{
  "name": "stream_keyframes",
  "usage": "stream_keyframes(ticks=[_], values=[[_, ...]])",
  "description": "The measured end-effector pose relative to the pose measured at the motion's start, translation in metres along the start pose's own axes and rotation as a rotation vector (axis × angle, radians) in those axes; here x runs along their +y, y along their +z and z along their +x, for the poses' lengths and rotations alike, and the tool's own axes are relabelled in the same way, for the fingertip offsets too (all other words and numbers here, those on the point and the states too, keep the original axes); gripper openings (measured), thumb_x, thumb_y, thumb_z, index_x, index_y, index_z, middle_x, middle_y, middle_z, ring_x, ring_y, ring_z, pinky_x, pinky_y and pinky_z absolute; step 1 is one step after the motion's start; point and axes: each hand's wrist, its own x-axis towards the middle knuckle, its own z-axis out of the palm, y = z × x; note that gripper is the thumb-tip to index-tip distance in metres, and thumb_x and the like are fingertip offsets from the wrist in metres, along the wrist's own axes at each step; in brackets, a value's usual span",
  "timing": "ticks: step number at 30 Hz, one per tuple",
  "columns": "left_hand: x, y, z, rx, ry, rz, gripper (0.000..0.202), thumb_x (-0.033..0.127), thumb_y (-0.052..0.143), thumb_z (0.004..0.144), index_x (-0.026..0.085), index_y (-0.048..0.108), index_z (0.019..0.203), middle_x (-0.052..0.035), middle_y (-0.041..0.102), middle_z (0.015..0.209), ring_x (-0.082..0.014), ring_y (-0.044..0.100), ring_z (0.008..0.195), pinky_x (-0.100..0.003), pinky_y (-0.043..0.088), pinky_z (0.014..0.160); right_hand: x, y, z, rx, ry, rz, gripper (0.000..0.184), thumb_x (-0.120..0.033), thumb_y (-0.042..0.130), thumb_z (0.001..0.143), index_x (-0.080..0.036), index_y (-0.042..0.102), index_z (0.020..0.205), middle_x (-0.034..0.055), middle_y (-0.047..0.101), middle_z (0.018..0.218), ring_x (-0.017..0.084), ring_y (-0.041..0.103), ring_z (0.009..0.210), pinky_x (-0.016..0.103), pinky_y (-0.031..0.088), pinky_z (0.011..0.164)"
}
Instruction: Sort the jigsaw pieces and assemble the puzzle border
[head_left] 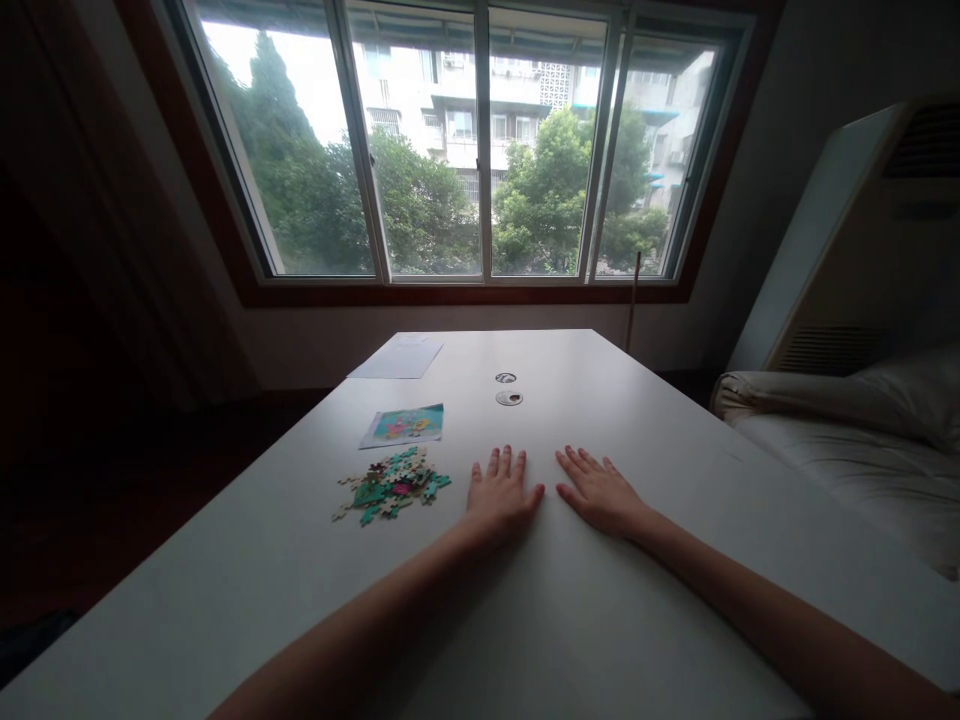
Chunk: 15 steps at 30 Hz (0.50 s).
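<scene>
Palm down on the white table, my left hand lies flat with its fingers spread. My right hand rests flat a short way to the right, fingers stretched out and nothing in them. The two thumbs point at each other with a gap between. Left of my left hand is a heap of jigsaw puzzle pieces, mostly teal and beige with a bit of pink. Just behind the heap lies a small colourful picture sheet with a blue-green background. Neither hand touches the pieces or the sheet.
Two round black-and-white discs lie farther back near the table's middle. A white paper sits at the far left corner. Beyond the table are a wide window, a pale sofa and a tall white appliance on the right.
</scene>
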Motion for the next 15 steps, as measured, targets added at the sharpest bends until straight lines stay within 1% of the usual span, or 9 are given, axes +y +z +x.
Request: stream_keyframes(ticks=[7,15], values=[[0.0004,-0.0013,-0.0027,0.016,-0.004,0.000,0.068,0.059,0.016,0.084,0.019,0.018,0.139,-0.0079,0.014,0.146,-0.0275,0.008,0.133,-0.052,0.013,0.102,-0.0007,-0.0018,-0.0005,-0.011,-0.003,0.008,0.063,-0.054,0.018,0.087,-0.021,0.015,0.140,0.0037,0.012,0.146,0.024,0.009,0.133,0.048,0.009,0.104],[-0.0026,0.0035,-0.0009,0.039,0.016,-0.010,0.068,0.059,0.016,0.084,0.020,0.018,0.139,-0.0094,0.016,0.145,-0.0282,0.010,0.132,-0.054,0.013,0.102,0.0003,-0.0024,-0.0001,-0.020,-0.002,0.018,0.064,-0.055,0.020,0.086,-0.021,0.017,0.140,0.0043,0.012,0.145,0.024,0.010,0.133,0.048,0.009,0.104]])
